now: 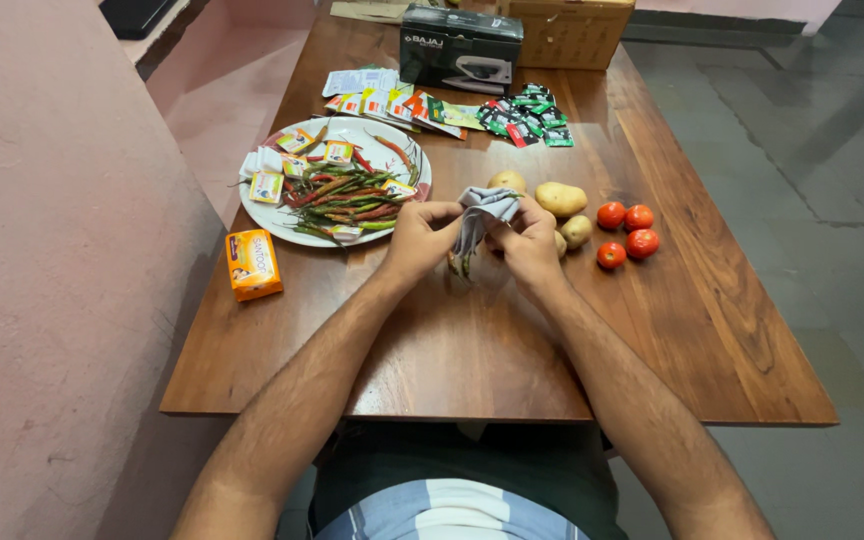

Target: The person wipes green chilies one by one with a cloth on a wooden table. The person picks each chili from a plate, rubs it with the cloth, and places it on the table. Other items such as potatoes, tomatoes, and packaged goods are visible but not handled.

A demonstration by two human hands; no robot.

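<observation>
My left hand (pixel 418 240) and my right hand (pixel 529 240) meet over the middle of a wooden table (pixel 472 340). Both grip a small grey cloth (pixel 482 208) held between them, and green stems of what looks like a chilli stick out below it (pixel 460 265). Just left of my left hand lies a white plate (pixel 262 215) heaped with red and green chillies (pixel 347 197) and small sachets. Several potatoes (pixel 560 198) sit right behind my right hand.
Several red tomatoes (pixel 626 230) lie right of the potatoes. An orange soap bar pack (pixel 253 263) rests near the table's left edge. Loose sachets (pixel 452 110), a dark box (pixel 460 47) and a woven basket (pixel 567 35) stand at the far end. A pink wall runs along the left.
</observation>
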